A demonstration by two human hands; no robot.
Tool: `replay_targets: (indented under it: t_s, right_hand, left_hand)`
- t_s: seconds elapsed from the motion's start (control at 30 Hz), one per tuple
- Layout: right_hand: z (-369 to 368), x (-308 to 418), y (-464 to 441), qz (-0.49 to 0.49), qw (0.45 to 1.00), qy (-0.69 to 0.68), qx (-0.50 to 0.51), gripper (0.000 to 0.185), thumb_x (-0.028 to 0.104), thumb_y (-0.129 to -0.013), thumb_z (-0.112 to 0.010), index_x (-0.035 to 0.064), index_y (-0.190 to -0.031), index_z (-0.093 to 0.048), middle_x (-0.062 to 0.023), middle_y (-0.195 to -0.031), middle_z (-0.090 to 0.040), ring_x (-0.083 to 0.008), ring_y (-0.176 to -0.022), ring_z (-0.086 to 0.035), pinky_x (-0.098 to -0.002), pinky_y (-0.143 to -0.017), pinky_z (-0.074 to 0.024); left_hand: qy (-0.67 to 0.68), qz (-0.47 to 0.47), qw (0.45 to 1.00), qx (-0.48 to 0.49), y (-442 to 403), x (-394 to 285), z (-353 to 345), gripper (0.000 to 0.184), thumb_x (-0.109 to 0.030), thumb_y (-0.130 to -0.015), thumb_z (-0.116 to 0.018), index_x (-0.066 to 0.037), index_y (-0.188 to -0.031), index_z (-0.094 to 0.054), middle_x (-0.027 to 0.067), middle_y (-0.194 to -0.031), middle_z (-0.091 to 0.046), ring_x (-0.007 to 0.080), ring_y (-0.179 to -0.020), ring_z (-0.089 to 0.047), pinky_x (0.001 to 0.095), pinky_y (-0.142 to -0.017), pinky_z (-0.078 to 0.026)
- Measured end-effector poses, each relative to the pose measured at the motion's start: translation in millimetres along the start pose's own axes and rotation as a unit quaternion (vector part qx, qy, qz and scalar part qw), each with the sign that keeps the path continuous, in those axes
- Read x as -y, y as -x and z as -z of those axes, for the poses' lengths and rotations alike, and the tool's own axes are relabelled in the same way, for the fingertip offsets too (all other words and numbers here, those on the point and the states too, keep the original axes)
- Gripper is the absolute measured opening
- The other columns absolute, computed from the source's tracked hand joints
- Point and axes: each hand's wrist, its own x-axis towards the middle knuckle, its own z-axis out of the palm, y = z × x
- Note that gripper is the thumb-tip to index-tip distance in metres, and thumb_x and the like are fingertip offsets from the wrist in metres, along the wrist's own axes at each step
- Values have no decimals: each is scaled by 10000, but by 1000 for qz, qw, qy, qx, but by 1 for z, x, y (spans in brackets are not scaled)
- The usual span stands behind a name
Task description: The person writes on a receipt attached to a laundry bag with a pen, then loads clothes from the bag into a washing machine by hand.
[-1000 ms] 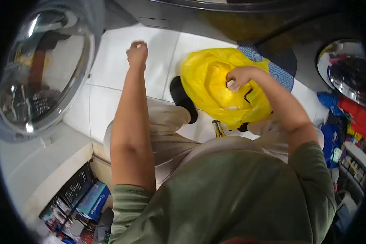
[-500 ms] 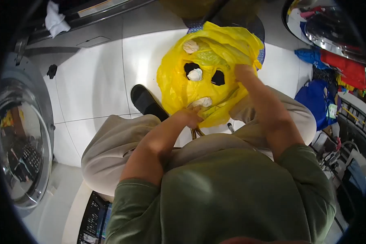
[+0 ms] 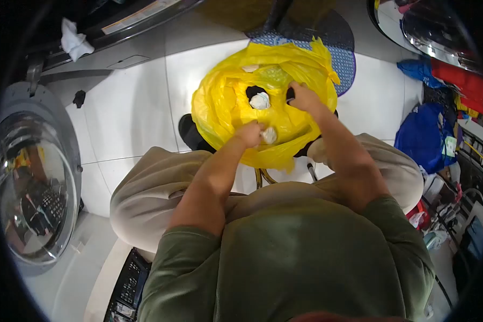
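Note:
A yellow plastic bag (image 3: pixel 212 115) lies wide open on the floor between my legs. Inside it are several small balled-up cloths that look like rolled socks. My left hand (image 3: pixel 250 133) has its fingers closed at the edge of an off-white rolled sock (image 3: pixel 269 135) in the near part of the bag. On the right, my right hand (image 3: pixel 305 99) pinches a black rolled sock (image 3: pixel 290 95), partly covered by the fingers. A white rolled sock (image 3: pixel 260 101) rests against another black one (image 3: pixel 253 91) in the middle. A beige one (image 3: pixel 250 68) shows partly under the far folds.
An open round washer door (image 3: pixel 37 188) stands at the left. A white cloth (image 3: pixel 75 40) hangs from the machine edge above. Behind the bag lies a blue patterned mat (image 3: pixel 346 67). Blue and red bags (image 3: pixel 424 137) crowd the right side. A small black item (image 3: pixel 79 99) lies on the tiles.
My right hand has moved from the bag's right rim inward onto the black sock. My left hand has shifted from the near rim to the off-white sock. The bag's mouth is spread wider.

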Motion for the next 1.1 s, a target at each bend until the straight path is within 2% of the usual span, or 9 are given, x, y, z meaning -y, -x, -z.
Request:
replay_targets:
  t_s: [0.1, 0.23, 0.43, 0.57, 0.63, 0.67, 0.83, 0.9, 1.1]
  right_hand:
    - [74, 34, -4, -35, 944, -129, 302, 499, 219, -676, -763, 73, -1122, -596, -130, -907, -675, -257, -897, -647, -397, -808, -510]
    - [62, 62, -6, 176, 946, -120, 246, 710, 302, -657, -828, 75, -1271, -553, -145, -1137, -640, -255, -1092, -588, -338, -959, -443]
    - [81, 91, -24, 117, 980, 57, 149, 711, 349, -700, -786, 42, -1294, -545, -210, -1275, -570, -351, -1187, -534, -388, -1034, -397]
    - [64, 95, -68, 106, 984, 116, 88, 348, 317, -768, -659, 25, -955, -690, -198, -1018, -671, -369, -914, -642, -428, -813, -506]
    - [37, 64, -102, 66, 975, 207, 52, 272, 269, -772, -601, 23, -812, -709, -215, -930, -676, -382, -841, -651, -445, -766, -516]
    - [30, 60, -104, 93, 959, 253, 84, 251, 244, -770, -587, 27, -798, -711, -215, -923, -676, -379, -844, -654, -456, -773, -515]
    - [-31, 76, -76, 54, 987, 140, -53, 594, 437, -796, -694, 92, -1258, -552, -174, -1244, -592, -362, -1138, -557, -423, -973, -441]
    - [-20, 98, -77, 28, 989, 137, 49, 594, 419, -791, -704, 101, -1270, -553, -180, -1234, -594, -363, -1145, -553, -424, -977, -436]
    - [74, 120, -42, 183, 954, 150, 183, 559, 309, -800, -712, 94, -1290, -548, -206, -1188, -597, -373, -1114, -559, -420, -967, -435]
  left_hand:
    - [110, -8, 987, -115, 9, -11, 77, 353, -208, -766, -604, -114, -1103, -653, 174, -1136, -607, 358, -1038, -593, 415, -900, -482]
    - [-132, -39, 990, -43, 48, -18, 180, 625, -241, -765, -637, -125, -1360, -485, 189, -1360, -429, 366, -1233, -453, 395, -1063, -362]
    - [-207, 34, 972, -109, 178, 73, 337, 542, -242, -868, -583, -108, -1378, -457, 239, -1342, -477, 396, -1243, -455, 427, -1057, -371]
    - [-125, 230, 915, -308, 215, 155, 282, 508, -267, -866, -568, -79, -1332, -497, 244, -1286, -524, 400, -1194, -499, 444, -1028, -399]
    - [-80, 214, 940, -252, 205, 218, 207, 488, -322, -898, -549, -69, -1313, -512, 236, -1215, -574, 393, -1156, -531, 428, -993, -428]
    - [122, 176, 950, -225, 208, 224, 175, 491, -349, -921, -559, -36, -1297, -516, 212, -1202, -595, 330, -1102, -575, 390, -949, -453]
    - [279, 328, 897, -95, 258, 163, 47, 464, -324, -933, -559, -32, -1291, -520, 189, -1200, -598, 300, -1071, -585, 373, -928, -460]
    - [326, 344, 874, -112, 280, 145, 34, 453, -314, -937, -559, -30, -1289, -522, 180, -1199, -600, 288, -1058, -588, 367, -919, -463]
    - [329, 256, 847, -331, 291, 99, 158, 420, -283, -952, -558, -25, -1282, -527, 153, -1197, -604, 251, -1021, -600, 347, -895, -471]
